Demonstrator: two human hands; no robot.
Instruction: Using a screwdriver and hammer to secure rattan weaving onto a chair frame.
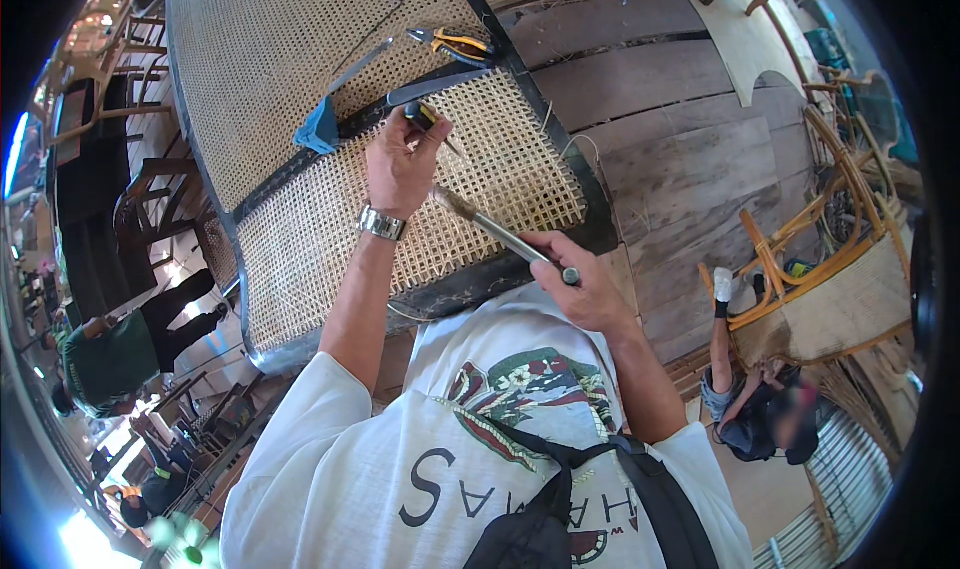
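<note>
My left hand (405, 164), with a metal watch (382, 222) on its wrist, is closed around a screwdriver-like tool with a black-and-yellow handle (421, 116). A thin tip shows below its fingers, over the woven cane panel (480, 134). My right hand (585, 289) grips a silver metal rod (505, 235) with a worn brown end and a greenish rounded end. The brown end lies close to my left wrist, above the weave. Black edging (470, 294) borders the panel, and loose strands stick out at its right side.
Beyond my left hand lie yellow-and-black pliers (455, 45), a blue-handled blade (318, 129) and a flat grey blade (435, 86). A plank surface (690, 139) extends right. A person (765, 404) sits beside a rattan chair frame (830, 309); another person (110, 359) is at left.
</note>
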